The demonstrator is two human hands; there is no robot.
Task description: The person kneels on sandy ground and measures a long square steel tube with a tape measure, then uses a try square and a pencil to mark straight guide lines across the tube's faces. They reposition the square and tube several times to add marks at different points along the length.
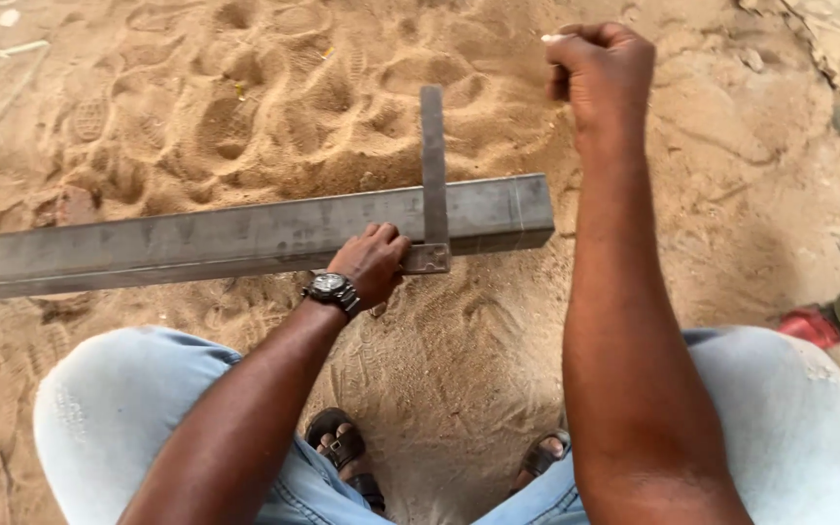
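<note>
The left hand (pixel 373 261) lay on the near face of a steel tube (pixel 245 238), its fingers pressing the stock of a metal square (pixel 433 185) against that face. The square's blade crossed the top of the tube just right of the hand and stuck out past the far edge, over the sand (pixel 245 107). A dark wristwatch (pixel 332 288) sat on the left wrist.

The right hand (pixel 600 73) was raised beyond the tube's right end, well apart from the left hand and clear of the metal. It was curled tight, pinching a small pale stick (pixel 556 38), maybe chalk, whose tip showed at the thumb.

The tube ran from the right hand's side leftward past the picture's edge, above footprinted sand. Below the hands were knees in pale jeans and sandalled feet (pixel 342 449). Far right of the right arm lay a red angle grinder (pixel 833 319).
</note>
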